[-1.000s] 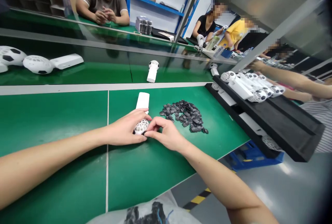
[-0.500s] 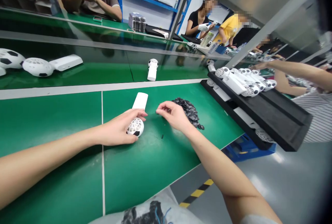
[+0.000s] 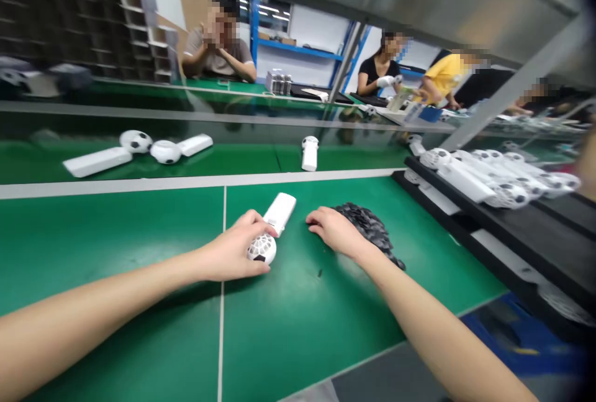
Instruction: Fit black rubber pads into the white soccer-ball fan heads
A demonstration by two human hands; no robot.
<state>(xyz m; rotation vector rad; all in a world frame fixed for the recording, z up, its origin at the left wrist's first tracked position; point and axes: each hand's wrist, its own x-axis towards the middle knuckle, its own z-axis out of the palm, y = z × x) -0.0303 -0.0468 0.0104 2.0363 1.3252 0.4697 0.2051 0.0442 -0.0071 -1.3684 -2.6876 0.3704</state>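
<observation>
A white handheld fan with a football-patterned grille head [image 3: 263, 248] and a flat white handle [image 3: 280, 210] lies on the green tabletop. My left hand [image 3: 242, 248] is closed around the fan's head from the left, thumb on the near side and fingers on the far side. To the right, my right hand [image 3: 328, 226] hovers low over the table with its fingers curled together. Anything between those fingertips is too small to make out. Just behind this hand is a heap of small black pieces [image 3: 372, 228], partly covered by the wrist.
Black trays [image 3: 503, 222] of similar fans stand on the right. Beyond the pale strip [image 3: 139, 183], several fans [image 3: 310, 153] lie on a green surface. A small dark piece [image 3: 320, 273] rests near my right hand. Co-workers [image 3: 218, 48] sit across the line.
The view has shifted, so the scene sits lower and further right. The fan's handle has turned clockwise under my left hand. A dark bit at my right fingertips is no longer clearly visible.
</observation>
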